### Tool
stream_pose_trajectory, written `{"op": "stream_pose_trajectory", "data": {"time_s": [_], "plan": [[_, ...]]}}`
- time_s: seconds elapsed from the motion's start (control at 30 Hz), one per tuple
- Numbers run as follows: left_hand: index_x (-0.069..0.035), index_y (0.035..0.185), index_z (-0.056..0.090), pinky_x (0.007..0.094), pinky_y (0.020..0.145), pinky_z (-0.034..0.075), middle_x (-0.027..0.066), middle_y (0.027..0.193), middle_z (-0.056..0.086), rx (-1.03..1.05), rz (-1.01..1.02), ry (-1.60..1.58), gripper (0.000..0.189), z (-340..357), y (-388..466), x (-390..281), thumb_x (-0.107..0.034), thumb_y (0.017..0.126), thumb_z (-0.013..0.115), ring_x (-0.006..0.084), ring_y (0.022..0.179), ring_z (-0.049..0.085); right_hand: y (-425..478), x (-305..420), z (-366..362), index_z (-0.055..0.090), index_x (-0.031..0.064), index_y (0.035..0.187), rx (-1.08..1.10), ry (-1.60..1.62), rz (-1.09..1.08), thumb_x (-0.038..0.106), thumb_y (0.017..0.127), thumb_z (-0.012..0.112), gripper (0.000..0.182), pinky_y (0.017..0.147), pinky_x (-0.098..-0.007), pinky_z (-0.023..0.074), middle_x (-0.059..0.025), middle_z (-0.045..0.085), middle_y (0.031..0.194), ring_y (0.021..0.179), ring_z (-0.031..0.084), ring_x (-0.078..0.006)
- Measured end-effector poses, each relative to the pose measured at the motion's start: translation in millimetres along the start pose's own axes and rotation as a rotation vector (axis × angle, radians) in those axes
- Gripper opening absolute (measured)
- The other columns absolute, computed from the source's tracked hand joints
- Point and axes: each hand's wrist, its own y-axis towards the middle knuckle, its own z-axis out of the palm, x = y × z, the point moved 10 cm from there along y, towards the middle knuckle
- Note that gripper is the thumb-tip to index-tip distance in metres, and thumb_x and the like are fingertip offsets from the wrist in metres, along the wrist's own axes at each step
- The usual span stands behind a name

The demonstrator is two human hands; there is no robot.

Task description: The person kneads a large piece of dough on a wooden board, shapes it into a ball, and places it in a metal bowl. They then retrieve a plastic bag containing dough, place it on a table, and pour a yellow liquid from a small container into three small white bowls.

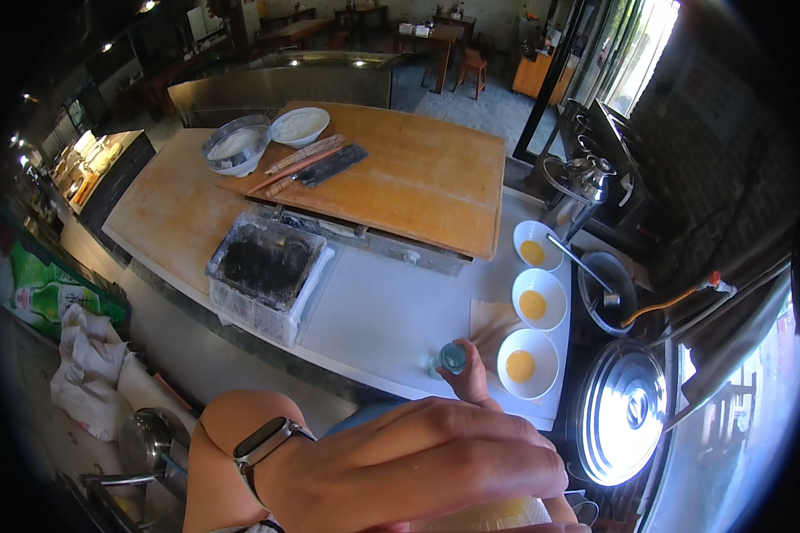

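Observation:
My right hand (468,377) grips a small glass jar (436,366) with a teal top near the front edge of the pale counter (387,300). Just right of it stand three white bowls (553,373), each with a pool of yellow liquid like beaten egg. Very close to the camera, my left hand (440,460), a band watch (267,440) on its wrist, reaches across the bottom with bent fingers. Beneath its fingers shows a pale yellowish, translucent thing (507,513), mostly hidden; whether the hand holds it is unclear.
A wooden board (427,173) bears a cleaver (333,166), rolling pins (303,156) and two bowls of white powder. A dark-lidded plastic box (267,266) sits left. A ladle (583,266) spans a pot (603,320) near a large shiny lid (623,413) and metal kettle (593,180).

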Motion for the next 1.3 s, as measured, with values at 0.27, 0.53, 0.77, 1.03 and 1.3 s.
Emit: {"op": "stream_pose_trajectory", "data": {"time_s": [0.27, 0.53, 0.77, 1.03, 1.3], "plan": [[0.001, 0.109, 0.066, 0.0339, 0.074, 0.06, 0.0194, 0.103, 0.061, 0.168, -0.244, -0.034, 0.034, 10, 17, 8, 0.0, 0.077, 0.077, 0.0249, 0.095, 0.063, 1, -2, 4, 0.047, 0.0062, 0.128, 0.004, 0.035, -0.025, 0.015, 0.069, 0.086, 0.071, 0.093, -0.0438, 0.0503, -0.0188, 0.058, 0.12, 0.11, 0.059, -0.0394], [0.002, 0.114, 0.066, 0.0405, 0.089, 0.055, 0.0174, 0.107, 0.066, 0.416, -0.425, 0.009, 0.033, 11, 41, 1, -0.011, 0.084, 0.072, 0.0279, 0.099, 0.066, -5, -23, 4, 0.047, 0.0062, 0.127, -0.012, 0.134, -0.012, 0.016, 0.069, 0.086, 0.071, 0.093, -0.0433, 0.0505, -0.0183, 0.057, 0.12, 0.11, 0.059, -0.0388], [-0.005, 0.11, 0.068, 0.0289, 0.072, 0.062, 0.0166, 0.102, 0.06, 0.219, 0.014, 0.031, 0.045, 23, 26, -5, 0.005, 0.069, 0.082, 0.0238, 0.095, 0.061, -5, -23, 8, 0.046, 0.0063, 0.127, -0.018, 0.066, -0.043, 0.016, 0.068, 0.087, 0.073, 0.093, -0.0433, 0.0506, -0.0176, 0.057, 0.12, 0.11, 0.059, -0.0385], [-0.007, 0.112, 0.068, 0.0271, 0.069, 0.061, 0.016, 0.102, 0.061, 0.36, 0.175, 0.092, 0.048, 26, 40, -8, 0.003, 0.068, 0.084, 0.0226, 0.093, 0.062, -4, -20, 6, 0.047, 0.0063, 0.127, -0.007, 0.084, -0.032, 0.016, 0.068, 0.087, 0.072, 0.093, -0.0432, 0.0502, -0.0176, 0.057, 0.12, 0.11, 0.059, -0.0384], [-0.005, 0.113, 0.066, 0.0289, 0.077, 0.057, 0.0119, 0.106, 0.059, 0.426, -0.018, 0.115, 0.048, 27, 43, 0, 0.0, 0.069, 0.084, 0.0238, 0.089, 0.064, -5, -16, 3, 0.047, 0.0061, 0.127, -0.003, 0.124, -0.022, 0.015, 0.068, 0.087, 0.072, 0.093, -0.0429, 0.0498, -0.0178, 0.058, 0.119, 0.11, 0.059, -0.0381]]}}
